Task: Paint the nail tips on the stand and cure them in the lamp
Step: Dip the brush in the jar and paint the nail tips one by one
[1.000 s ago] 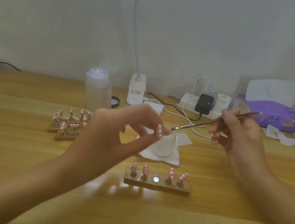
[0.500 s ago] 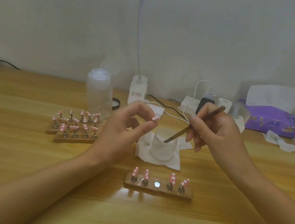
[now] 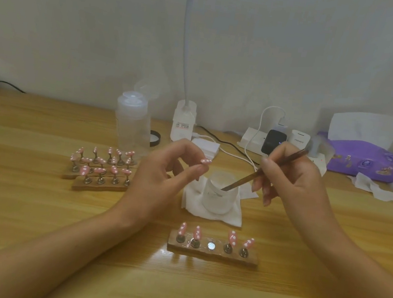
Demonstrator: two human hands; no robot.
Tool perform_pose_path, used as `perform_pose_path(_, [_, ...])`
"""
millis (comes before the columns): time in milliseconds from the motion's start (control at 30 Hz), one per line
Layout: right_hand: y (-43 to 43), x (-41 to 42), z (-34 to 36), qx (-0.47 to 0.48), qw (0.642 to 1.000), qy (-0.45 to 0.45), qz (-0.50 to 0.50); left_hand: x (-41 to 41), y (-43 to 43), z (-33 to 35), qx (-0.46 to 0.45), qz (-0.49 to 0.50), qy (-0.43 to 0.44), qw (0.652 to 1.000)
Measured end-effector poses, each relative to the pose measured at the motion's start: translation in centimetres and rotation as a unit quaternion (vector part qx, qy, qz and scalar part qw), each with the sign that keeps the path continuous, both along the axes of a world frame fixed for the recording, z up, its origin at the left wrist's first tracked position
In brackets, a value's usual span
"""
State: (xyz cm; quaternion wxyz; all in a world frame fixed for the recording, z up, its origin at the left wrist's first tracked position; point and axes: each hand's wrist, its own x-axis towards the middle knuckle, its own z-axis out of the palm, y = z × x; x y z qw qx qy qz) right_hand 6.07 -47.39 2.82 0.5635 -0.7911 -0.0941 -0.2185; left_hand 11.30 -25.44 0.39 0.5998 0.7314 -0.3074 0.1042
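My left hand (image 3: 161,176) pinches a pink nail tip with white dots (image 3: 205,161) between thumb and forefinger, lifted above the table. My right hand (image 3: 292,180) grips a thin brown brush (image 3: 262,173), whose tip dips into a small white cup (image 3: 220,195) standing on a white tissue (image 3: 192,204). In front of the cup lies a wooden stand (image 3: 212,251) with several pink dotted tips on pegs and one bare metal disc in its middle. Two more wooden stands (image 3: 101,173) full of pink dotted tips lie at the left.
A clear plastic pump bottle (image 3: 132,124) stands behind the left stands. The lamp's white base (image 3: 183,121) and gooseneck rise at the back centre. A power strip (image 3: 279,141) with chargers and cables, a purple wipes pack (image 3: 363,159) and crumpled tissues lie at the back right.
My right hand swung the brush down and left, from pointing at the held nail tip into the white cup. My left hand drew back a little with the tip.
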Motion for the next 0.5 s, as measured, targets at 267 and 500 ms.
perform_pose_path(267, [-0.3,-0.1,0.0,0.098,0.994,0.028,-0.026,0.2,0.2,-0.4,0.024,0.007,0.006,1.0])
perform_pose_path(500, [-1.5,-0.4,-1.6,0.275,0.959,0.049,-0.043,0.1,0.1,-0.6,0.017,0.011,0.022,1.0])
